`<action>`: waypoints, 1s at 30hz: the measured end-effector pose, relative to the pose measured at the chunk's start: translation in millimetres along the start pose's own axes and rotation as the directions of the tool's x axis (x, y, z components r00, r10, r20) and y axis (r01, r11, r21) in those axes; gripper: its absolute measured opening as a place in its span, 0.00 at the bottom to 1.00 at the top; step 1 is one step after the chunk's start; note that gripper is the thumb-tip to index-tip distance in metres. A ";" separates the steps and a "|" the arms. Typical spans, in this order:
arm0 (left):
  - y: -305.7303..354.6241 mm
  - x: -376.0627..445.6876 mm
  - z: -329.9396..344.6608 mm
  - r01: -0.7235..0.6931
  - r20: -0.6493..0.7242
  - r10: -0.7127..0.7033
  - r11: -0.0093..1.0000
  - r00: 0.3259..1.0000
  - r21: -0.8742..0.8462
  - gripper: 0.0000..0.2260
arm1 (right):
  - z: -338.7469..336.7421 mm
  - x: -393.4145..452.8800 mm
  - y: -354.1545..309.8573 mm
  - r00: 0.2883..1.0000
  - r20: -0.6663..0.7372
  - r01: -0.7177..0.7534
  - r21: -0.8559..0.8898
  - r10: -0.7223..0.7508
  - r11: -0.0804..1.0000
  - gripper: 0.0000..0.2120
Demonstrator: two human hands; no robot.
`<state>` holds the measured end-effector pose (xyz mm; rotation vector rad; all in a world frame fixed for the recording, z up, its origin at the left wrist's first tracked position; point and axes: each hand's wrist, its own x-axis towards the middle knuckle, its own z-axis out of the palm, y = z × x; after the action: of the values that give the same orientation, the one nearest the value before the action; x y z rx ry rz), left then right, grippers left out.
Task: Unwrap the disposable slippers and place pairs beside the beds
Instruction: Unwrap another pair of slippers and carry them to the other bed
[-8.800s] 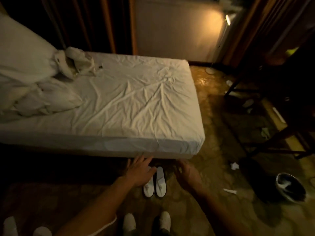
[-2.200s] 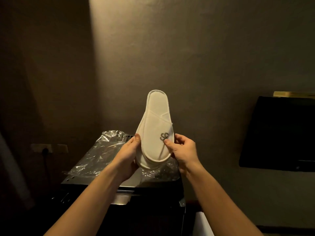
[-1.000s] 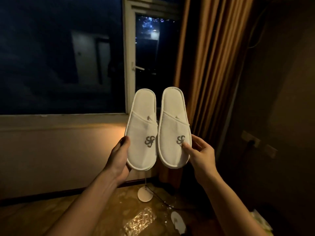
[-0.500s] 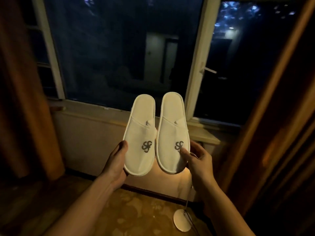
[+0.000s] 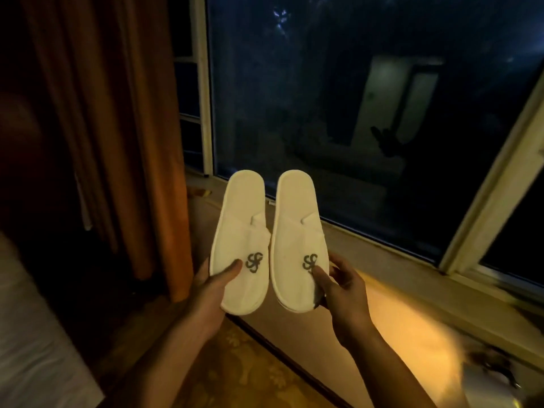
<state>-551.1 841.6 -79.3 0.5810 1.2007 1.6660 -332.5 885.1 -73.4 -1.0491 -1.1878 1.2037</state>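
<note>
Two white disposable slippers with a grey logo are held up side by side in front of a dark window, toes toward me, no wrapper on them. My left hand grips the left slipper at its toe end, thumb on top. My right hand grips the right slipper the same way. A white bed corner shows at the lower left.
A large window with a pale frame fills the upper right, with a lit sill wall below it. An orange curtain hangs at the left. Patterned floor lies below my arms. A blurred object sits at the lower right corner.
The view has swung left along the window, bringing the curtain and bed corner into sight. Both hands still hold the slipper pair, now slightly lower in the frame.
</note>
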 end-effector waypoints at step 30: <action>93.8 377.5 -147.0 -0.354 -0.701 0.233 0.935 0.674 -0.030 0.29 | 410.9 425.4 104.0 0.652 0.755 -0.060 -0.033 0.064 0.998 0.16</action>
<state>-867.6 1109.7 -109.9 0.0120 1.5179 2.3603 -759.1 1307.4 -90.9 -0.5649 -1.8002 1.7862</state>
